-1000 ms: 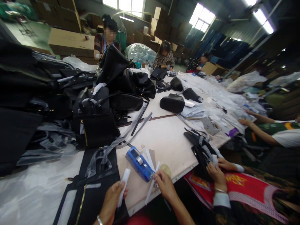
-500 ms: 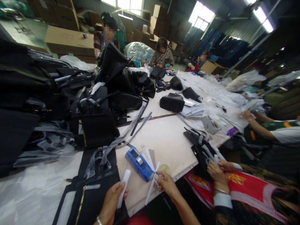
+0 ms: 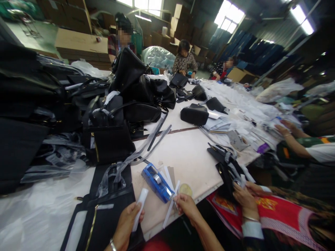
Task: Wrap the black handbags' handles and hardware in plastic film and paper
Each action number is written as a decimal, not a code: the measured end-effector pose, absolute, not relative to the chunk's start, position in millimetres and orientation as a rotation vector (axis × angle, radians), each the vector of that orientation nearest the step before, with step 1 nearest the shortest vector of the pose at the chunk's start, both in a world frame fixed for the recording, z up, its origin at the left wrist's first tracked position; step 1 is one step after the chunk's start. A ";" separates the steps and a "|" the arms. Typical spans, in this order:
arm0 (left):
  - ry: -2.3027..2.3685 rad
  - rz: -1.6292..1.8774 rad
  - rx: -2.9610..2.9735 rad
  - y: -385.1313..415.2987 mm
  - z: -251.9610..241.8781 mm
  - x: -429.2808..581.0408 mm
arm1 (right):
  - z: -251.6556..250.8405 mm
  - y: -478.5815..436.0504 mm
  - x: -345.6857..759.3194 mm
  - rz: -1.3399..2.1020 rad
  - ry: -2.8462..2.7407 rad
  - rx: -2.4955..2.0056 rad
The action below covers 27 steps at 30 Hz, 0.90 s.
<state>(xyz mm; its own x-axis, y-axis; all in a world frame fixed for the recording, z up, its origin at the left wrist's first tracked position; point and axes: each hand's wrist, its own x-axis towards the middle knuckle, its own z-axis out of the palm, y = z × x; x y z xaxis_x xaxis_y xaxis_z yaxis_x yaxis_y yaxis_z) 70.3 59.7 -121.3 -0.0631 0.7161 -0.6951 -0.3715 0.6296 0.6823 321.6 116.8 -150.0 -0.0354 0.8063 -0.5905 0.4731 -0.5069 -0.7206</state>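
A white strip [image 3: 140, 208], folded flat, is pinched between the thumb and fingers of my left hand [image 3: 127, 219]. My right hand [image 3: 186, 206] has its fingers closed at the cutting end of a blue tape dispenser [image 3: 158, 183], on what looks like the free end of clear tape; the fingers hide most of it. Narrow white strips [image 3: 169, 212] lie under and beside the dispenser's front. Below my left hand, a black bag [image 3: 104, 218] with a gold zipper lies flat at the table edge. A round yellowish tape roll [image 3: 185, 190] sits just behind my right hand.
Black bags [image 3: 107, 139] and plastic-wrapped straps crowd the table's left side. A black bag [image 3: 195, 114] lies farther back by white papers. At right, a co-worker's hands [image 3: 246, 195] hold a black bag [image 3: 226, 177]; other people work around the table [image 3: 183, 150].
The whole view has shifted slightly right and down. Both my hands keep nearly the same place by the dispenser and bag. The far-right person's hands have moved a little.
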 end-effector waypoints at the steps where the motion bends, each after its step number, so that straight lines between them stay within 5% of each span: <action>1: 1.358 0.920 0.325 59.5 -121.3 70.4 | -152.4 115.8 323.1 1.527 -1.383 -1.951; 9: 1.337 0.953 0.337 58.0 -123.8 71.1 | -125.0 91.6 313.2 1.203 -1.677 -1.881; 16: 1.331 0.960 0.431 58.7 -123.6 77.2 | -96.9 93.1 228.6 1.559 -1.613 -1.422; 27: 1.257 0.955 0.527 53.2 -119.3 69.8 | -113.7 103.8 215.4 1.717 -1.585 -1.368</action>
<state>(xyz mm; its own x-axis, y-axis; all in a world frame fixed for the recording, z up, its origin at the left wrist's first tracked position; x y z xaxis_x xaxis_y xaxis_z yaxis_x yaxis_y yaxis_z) 69.8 53.2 -119.3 0.0160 0.8329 -0.5532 -0.3096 0.5302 0.7893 215.4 103.8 -113.7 -0.4207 0.8306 -0.3649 0.2974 -0.2537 -0.9204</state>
